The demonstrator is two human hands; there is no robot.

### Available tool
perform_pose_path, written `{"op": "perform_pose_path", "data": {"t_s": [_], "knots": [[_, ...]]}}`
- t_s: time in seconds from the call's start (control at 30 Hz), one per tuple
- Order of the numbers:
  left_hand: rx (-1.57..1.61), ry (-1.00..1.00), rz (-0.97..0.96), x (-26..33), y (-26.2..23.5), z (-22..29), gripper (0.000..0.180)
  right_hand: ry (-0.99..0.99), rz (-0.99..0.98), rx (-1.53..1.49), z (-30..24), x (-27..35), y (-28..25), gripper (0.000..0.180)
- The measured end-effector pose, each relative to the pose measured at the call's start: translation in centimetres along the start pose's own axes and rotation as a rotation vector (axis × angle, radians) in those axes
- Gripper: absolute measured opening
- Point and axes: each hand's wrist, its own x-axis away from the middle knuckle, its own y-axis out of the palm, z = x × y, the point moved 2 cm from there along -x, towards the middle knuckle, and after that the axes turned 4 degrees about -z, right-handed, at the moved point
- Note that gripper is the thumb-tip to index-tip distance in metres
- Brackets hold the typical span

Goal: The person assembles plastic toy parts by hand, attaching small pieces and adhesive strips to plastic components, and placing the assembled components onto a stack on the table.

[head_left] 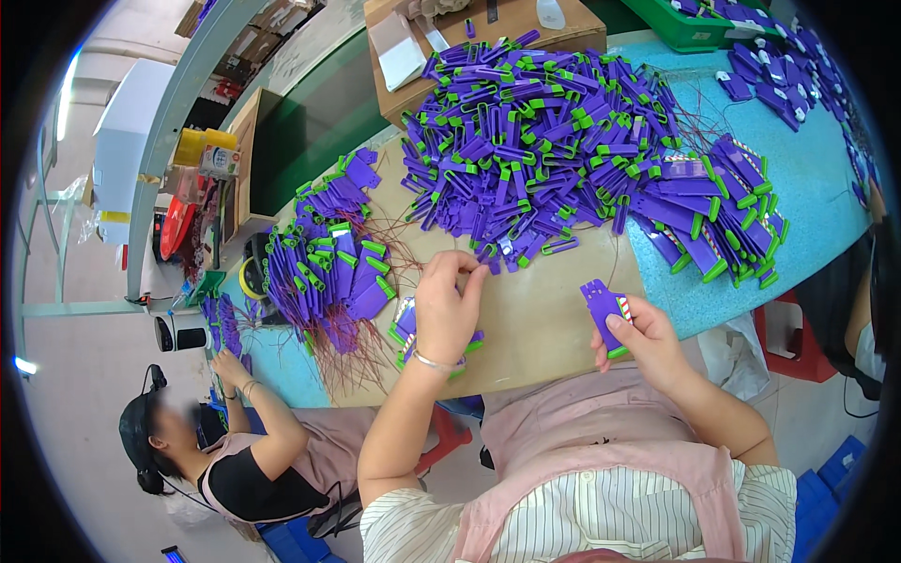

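My right hand grips a flat purple plastic piece with a green end, held upright over the near table edge. My left hand reaches forward, its fingertips pinched at the near rim of the big heap of purple and green parts; whether it holds one I cannot tell. Under my left wrist lies a small stack of purple pieces. A cardboard sheet covers the table beneath both hands.
A second heap of purple parts with thin red wires lies to the left. Finished pieces fan out at the right on the blue table. A cardboard box stands at the back. Another person works at lower left.
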Motion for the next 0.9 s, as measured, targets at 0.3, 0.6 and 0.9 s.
{"op": "perform_pose_path", "data": {"t_s": [0.3, 0.6, 0.9], "knots": [[1.152, -0.362, -0.21, 4.3, 2.7, 4.7, 0.041, 0.061, -0.09, -0.003, -0.4, -0.7, 1.9, 0.024], [0.894, -0.23, -0.314, 4.9, 3.0, 5.1, 0.041, 0.159, -0.106, 0.021, -0.2, 0.2, 1.6, 0.018], [0.65, -0.141, -0.387, 5.3, 1.8, 6.0, 0.024, -0.07, -0.194, 0.493, 0.1, 0.0, 1.2, 0.017]]}}
